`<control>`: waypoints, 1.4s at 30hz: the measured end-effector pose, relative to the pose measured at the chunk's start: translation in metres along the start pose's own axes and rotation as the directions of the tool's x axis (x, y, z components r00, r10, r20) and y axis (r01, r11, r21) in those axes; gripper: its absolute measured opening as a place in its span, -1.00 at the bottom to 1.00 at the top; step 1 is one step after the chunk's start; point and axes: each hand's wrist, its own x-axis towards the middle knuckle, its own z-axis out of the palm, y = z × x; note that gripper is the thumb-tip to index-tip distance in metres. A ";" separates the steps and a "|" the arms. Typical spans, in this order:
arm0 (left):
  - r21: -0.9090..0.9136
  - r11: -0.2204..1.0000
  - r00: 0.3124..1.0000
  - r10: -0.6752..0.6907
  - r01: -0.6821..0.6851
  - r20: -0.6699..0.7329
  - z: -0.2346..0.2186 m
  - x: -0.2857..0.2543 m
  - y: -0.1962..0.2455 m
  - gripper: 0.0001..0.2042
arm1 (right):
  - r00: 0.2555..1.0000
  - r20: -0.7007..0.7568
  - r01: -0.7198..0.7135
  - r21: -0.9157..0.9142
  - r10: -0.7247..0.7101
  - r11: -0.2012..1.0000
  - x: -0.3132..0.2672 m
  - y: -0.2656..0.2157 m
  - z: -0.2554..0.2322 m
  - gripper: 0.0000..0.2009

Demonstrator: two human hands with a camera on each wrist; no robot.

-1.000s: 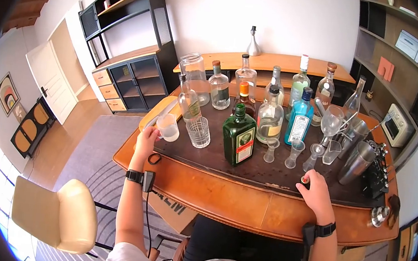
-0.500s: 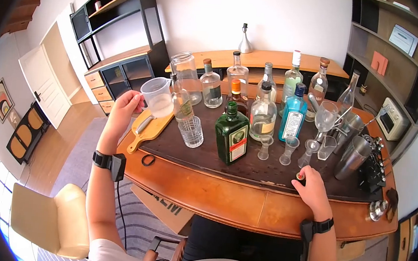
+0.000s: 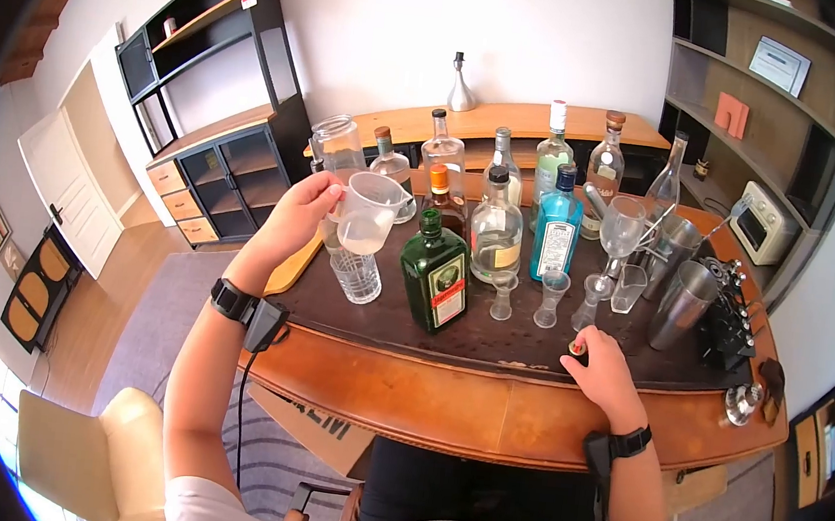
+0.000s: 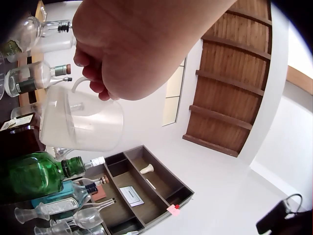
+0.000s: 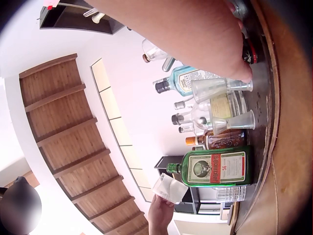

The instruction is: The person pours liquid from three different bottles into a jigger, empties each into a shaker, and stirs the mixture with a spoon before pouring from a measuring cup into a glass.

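Note:
My left hand point(image 3: 299, 214) grips the handle of a clear plastic measuring jug point(image 3: 369, 221), raised off the table with cloudy liquid inside. In the head view the jug overlaps the top of a cut-glass tumbler point(image 3: 355, 281). Tilted liquid shows in the jug point(image 4: 83, 122) in the left wrist view. A green square liquor bottle point(image 3: 436, 280), uncapped, stands just right of the tumbler. Near the table's front, my right hand point(image 3: 610, 372) pinches a small dark and red bottle cap point(image 3: 578, 349), partly hidden by the fingers.
Several liquor bottles, including a blue one point(image 3: 556, 234), stand behind. Double-ended jiggers point(image 3: 551, 302), a wine glass point(image 3: 622, 230) and metal shaker tins point(image 3: 682, 306) are on the right. A wooden board point(image 3: 292, 267) lies at the left edge.
My left hand has lifted the jug from beside the tumbler and carried it right, over the tumbler. The right hand keeps its place with the cap. The head view has turned slightly right.

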 end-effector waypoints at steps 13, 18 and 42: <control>0.231 0.972 0.997 0.025 -0.043 0.079 0.006 0.020 0.015 -0.77 | 0.999 -0.034 0.024 -0.035 -0.025 0.999 -0.001 -0.007 -0.003 -0.70; 0.257 0.964 0.993 0.035 -0.062 0.109 0.007 0.024 0.026 -0.77 | 0.993 -0.098 0.058 -0.017 -0.059 0.998 0.000 -0.005 -0.002 -0.76; 0.427 0.903 0.986 -0.030 -0.044 0.165 0.006 0.039 0.063 -0.78 | 0.994 -0.085 0.062 -0.005 -0.062 0.998 0.000 -0.004 -0.002 -0.75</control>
